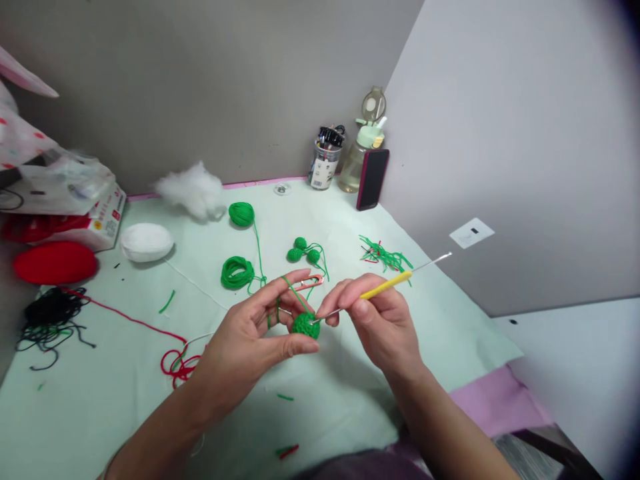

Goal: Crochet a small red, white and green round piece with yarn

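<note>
I view pale green cloth (315, 217) spread beneath both hands. Left hand (250, 330) bent in pinch; right hand (385, 321) clasping yellow-handled hook (389, 285). Beyond left hand, green yarn coil (232, 273). Between hands: green crocheted piece (303, 328), pinched by left, hook tip against it.

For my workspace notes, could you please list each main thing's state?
Left hand: holding green crochet piece
Right hand: gripping crochet hook
Bottle: lid open
Phone: upright, screen dark
Pen cup: filled, open
Black yarn: loosely tangled
Red yarn: wound, strand trailing
White stuffing: loose
Yarn scraps: heaped
</note>
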`<state>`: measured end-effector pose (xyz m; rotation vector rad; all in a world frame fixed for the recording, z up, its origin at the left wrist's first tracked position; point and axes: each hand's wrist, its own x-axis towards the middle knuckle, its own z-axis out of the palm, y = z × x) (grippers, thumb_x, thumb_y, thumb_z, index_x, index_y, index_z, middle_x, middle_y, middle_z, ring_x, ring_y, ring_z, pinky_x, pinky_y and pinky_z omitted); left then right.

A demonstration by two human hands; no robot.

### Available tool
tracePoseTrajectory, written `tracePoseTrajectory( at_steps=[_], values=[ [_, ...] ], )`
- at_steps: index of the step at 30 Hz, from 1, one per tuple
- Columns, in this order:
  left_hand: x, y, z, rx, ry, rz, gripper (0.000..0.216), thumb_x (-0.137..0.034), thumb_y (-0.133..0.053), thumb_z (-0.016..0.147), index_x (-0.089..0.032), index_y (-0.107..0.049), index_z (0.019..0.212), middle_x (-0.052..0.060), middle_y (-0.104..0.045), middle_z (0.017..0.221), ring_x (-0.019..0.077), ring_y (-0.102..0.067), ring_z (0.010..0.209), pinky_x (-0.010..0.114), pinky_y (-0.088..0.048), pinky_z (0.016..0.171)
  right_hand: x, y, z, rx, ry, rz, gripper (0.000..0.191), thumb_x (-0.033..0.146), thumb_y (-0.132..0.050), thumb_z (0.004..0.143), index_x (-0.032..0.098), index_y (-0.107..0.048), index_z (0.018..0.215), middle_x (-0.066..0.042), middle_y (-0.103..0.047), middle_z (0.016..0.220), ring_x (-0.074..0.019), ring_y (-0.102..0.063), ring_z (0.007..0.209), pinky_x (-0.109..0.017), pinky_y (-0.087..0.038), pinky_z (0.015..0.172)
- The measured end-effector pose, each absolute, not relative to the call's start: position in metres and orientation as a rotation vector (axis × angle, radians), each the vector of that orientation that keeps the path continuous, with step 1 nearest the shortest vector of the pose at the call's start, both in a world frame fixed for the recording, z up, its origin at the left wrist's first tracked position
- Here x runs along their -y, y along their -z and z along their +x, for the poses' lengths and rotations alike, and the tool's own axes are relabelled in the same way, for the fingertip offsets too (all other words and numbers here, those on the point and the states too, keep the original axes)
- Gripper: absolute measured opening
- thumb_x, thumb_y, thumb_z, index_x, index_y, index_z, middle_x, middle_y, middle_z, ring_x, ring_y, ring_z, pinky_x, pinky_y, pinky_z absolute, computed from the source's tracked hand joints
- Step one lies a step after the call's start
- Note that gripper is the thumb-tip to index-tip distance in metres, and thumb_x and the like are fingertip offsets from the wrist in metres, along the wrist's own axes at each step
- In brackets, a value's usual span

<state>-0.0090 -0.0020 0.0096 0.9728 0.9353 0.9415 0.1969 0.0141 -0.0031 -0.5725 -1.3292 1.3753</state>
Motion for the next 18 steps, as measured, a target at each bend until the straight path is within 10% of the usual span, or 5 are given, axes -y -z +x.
tracePoseTrajectory(
  at_steps=[18],
  values=[
    [0.004,-0.013,-0.006,-1.092,-0.965,1.128,0.058,-0.028,-0.092,0.074,-0.034,-0.077,0.129,0.000,-0.067,0.095,0.0202,-0.059,0.093,0.034,-0.049,0.089,-0.005,-0.014,0.204,1.705,-1.054,-0.625,0.018,0.024,-0.063,0.105,0.027,-0.079,0.113,-0.006,-0.082,0.101,-0.0204,-0.077,0.092,-0.038,-0.063,0.081]
  ],
)
